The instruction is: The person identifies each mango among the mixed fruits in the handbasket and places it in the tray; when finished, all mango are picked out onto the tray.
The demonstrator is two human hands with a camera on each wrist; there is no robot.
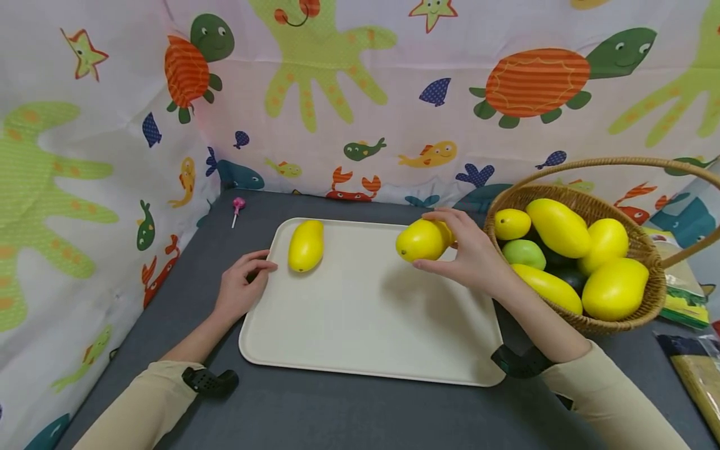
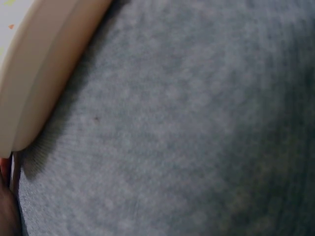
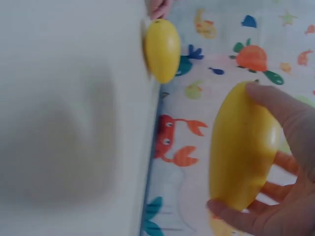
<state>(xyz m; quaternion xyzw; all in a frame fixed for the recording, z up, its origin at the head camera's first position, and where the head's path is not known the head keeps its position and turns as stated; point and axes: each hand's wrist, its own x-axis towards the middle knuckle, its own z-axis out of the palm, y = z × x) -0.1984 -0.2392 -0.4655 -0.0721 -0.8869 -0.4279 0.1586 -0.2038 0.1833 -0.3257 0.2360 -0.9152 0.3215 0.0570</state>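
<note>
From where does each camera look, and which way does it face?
Head: head-worn, facing forward and down at the tray; left hand and right hand show.
Left wrist: worn there, facing tray edge and grey tabletop; left hand unclear.
Right wrist: worn there, facing tray and printed fabric; right hand grips a mango.
Head and right wrist share this mango.

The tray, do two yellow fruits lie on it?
No, one yellow fruit lies on the tray; the right hand holds another fruit above it.

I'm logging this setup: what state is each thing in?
Right hand, holding a yellow fruit
Held fruit, raised over the tray
Left hand, touching the tray's edge
Tray, face-up, one fruit on it
Basket, upright, fruit inside
Lollipop, lying down
Bags, partly hidden; open or sealed unclear
</note>
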